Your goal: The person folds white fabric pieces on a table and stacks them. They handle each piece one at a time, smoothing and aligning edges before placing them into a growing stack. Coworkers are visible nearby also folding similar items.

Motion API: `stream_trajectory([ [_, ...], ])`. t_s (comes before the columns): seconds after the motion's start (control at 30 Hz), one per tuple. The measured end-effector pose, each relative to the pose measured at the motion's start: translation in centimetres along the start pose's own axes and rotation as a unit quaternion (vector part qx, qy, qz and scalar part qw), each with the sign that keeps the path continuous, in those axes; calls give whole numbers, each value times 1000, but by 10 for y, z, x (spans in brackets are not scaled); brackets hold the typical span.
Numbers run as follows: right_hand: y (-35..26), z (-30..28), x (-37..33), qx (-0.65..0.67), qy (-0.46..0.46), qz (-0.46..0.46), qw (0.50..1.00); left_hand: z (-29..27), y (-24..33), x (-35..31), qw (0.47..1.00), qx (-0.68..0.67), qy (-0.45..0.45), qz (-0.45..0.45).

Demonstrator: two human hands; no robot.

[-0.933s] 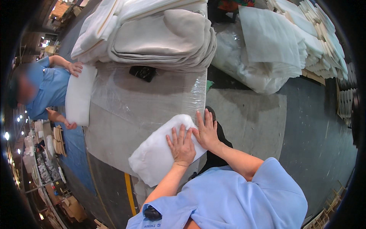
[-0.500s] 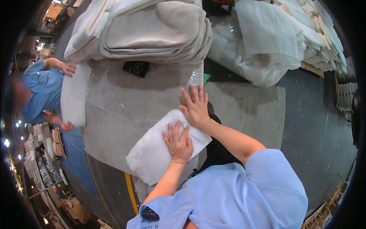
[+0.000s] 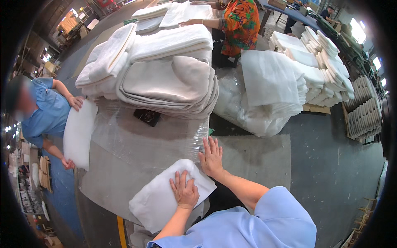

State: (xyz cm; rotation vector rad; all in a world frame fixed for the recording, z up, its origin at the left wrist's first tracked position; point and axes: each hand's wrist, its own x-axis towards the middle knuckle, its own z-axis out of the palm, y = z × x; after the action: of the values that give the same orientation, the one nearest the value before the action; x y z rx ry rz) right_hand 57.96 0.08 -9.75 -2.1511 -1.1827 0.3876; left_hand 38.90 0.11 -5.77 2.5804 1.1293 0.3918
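A white padded cushion piece [image 3: 154, 202] lies slantwise at the table's near edge. My left hand [image 3: 185, 192] rests on top of it, palm down, fingers spread. By the cushion piece's far right corner, my right hand [image 3: 212, 159] is open, its fingers pointing away toward the table's plastic-wrapped right edge; nothing is in it. Whether its palm touches the table cannot be made out. Farther back on the table [image 3: 111, 165] stands a pile of grey-white cushion covers [image 3: 165, 82], and a black box-like object [image 3: 147, 117] sits just in front of it.
On the left, a co-worker in a blue shirt [image 3: 49, 107] holds a white pad [image 3: 80, 136] upright. Another person in patterned clothing [image 3: 240, 27] handles white pads at the far end. Stacked white pads [image 3: 308, 66] and a plastic-wrapped bundle [image 3: 248, 111] stand to the right.
The view has tilted up, showing the far end and the second person. My left hand stays on the cushion piece; my right hand's fingers are closer together, and it sits slightly clear of the corner.
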Motion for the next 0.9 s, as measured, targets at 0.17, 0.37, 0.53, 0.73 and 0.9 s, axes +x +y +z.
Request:
stream_trajectory([
  [0.17, -7, 12, -36, -17, -19, 10, 1000, 1, 1, -4, 1000, -4, 2, -6],
  [0.37, -11, 10, -53, -35, -10, -34, 999, 4, -1, -6, 1000, -1, 11, 1],
  [0.53, -23, 8, -83, -40, -60, -74, 995, 9, -5, -6, 999, 21, 44, 7],
  [0.73, 15, -7, -21, -62, 30, -50, 996, 5, -9, -6, 1000, 6, 23, -7],
  [0.9, 12, -15, -8, -70, -5, -27, 997, 2, -3, -3, 1000, 3, 22, -3],
])
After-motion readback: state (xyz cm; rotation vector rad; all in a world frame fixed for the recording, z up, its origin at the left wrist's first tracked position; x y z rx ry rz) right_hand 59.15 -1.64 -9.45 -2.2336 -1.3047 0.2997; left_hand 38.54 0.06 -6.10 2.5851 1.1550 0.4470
